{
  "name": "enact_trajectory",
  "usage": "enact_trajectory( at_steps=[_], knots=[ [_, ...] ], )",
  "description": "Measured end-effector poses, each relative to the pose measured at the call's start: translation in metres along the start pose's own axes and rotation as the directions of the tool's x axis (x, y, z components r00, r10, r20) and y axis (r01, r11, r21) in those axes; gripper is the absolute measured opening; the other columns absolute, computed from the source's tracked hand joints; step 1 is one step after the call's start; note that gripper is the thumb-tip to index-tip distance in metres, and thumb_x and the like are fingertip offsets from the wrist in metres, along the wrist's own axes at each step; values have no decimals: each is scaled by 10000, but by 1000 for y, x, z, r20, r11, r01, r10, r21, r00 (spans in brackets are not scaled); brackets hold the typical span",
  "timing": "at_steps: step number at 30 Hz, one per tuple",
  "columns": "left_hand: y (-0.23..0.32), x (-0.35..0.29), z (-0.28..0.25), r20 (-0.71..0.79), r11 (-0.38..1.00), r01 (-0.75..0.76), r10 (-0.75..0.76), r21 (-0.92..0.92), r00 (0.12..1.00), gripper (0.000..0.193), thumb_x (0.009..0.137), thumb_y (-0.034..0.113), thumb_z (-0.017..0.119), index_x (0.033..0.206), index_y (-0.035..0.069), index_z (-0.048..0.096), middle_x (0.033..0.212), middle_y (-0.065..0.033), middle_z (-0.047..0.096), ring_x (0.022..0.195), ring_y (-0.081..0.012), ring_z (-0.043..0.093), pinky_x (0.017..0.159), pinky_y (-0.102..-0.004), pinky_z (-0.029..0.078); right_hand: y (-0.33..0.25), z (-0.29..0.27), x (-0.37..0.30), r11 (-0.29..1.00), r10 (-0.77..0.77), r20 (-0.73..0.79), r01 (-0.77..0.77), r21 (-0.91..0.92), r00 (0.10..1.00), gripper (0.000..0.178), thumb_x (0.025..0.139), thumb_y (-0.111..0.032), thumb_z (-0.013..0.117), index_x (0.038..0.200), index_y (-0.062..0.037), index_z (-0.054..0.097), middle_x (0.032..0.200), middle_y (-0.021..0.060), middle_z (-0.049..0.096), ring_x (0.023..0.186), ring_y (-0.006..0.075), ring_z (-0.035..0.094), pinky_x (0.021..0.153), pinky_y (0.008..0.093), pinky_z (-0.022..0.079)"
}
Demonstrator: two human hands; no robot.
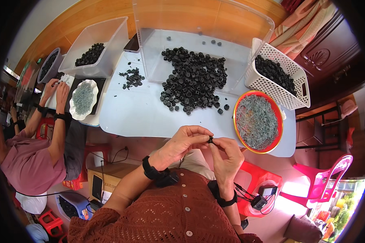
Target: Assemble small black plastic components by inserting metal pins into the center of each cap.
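Just past the table's near edge, my left hand (pixel 186 141) and my right hand (pixel 227 156) meet, fingertips pinched around a small black plastic part (pixel 210 139). Most of that part is covered by the fingers. Beyond them a loose pile of black round caps (pixel 194 77) spreads over the pale table (pixel 125 109). To the right of my hands stands a round red bowl (pixel 280 133) filled with thin, greyish-green translucent pieces (pixel 255 121). A smaller heap of black bits (pixel 132 78) lies left of the pile.
A clear plastic bin (pixel 144 48) stands behind and around the pile. At right is a white perforated basket (pixel 304 87) of black parts. Left, a translucent tub (pixel 117 36) holds more, near a scalloped white dish (pixel 94 91). Another person (pixel 36 162) works there. A red stool (pixel 251 182) is beside me.
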State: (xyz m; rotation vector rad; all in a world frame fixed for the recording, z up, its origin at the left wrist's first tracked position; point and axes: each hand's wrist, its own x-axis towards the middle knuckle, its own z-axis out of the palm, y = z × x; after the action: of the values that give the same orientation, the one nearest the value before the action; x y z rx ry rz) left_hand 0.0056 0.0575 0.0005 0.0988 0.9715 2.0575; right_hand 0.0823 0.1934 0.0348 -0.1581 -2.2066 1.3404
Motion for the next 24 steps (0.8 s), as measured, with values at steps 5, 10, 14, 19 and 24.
enact_trajectory(
  at_steps=[5,10,14,19,24],
  knots=[
    [1,-2,5,-31,993,-35,39,114,999,194,870,84,635,1043,-2,636,934,-68,660,808,-114,641,771,-242,535,-5,-1,-1,1000,24,-3,-24,-15,1000,158,708,66,716,839,5,652,820,93,645,710,161,637,624,256,511],
    [7,-8,9,-13,994,-59,60,93,998,202,871,56,621,1055,-25,643,953,-101,665,840,-139,646,785,-259,538,-7,-3,-1,999,18,-8,-18,37,1000,173,691,81,725,828,9,649,807,98,648,727,172,641,638,265,513],
    [11,-12,11,-4,998,-45,46,50,999,212,871,55,619,1064,-29,642,968,-113,664,857,-154,649,801,-275,545,-9,-6,-3,998,-57,-43,58,20,997,190,674,89,737,826,11,653,828,105,654,757,194,645,667,275,512],
    [13,-16,14,10,997,-39,39,67,999,203,875,56,614,1055,-33,640,983,-118,662,863,-158,653,795,-283,556,-11,-7,-7,998,-63,-59,64,14,996,204,665,91,745,830,5,661,839,110,660,771,200,648,681,280,511],
    [12,-18,15,31,995,-82,80,49,996,208,874,56,616,1058,-39,630,977,-120,663,850,-158,660,786,-281,564,-14,-7,-10,998,-30,-73,35,57,997,214,662,87,752,834,-7,667,855,111,670,792,198,653,693,281,514]
  ],
)
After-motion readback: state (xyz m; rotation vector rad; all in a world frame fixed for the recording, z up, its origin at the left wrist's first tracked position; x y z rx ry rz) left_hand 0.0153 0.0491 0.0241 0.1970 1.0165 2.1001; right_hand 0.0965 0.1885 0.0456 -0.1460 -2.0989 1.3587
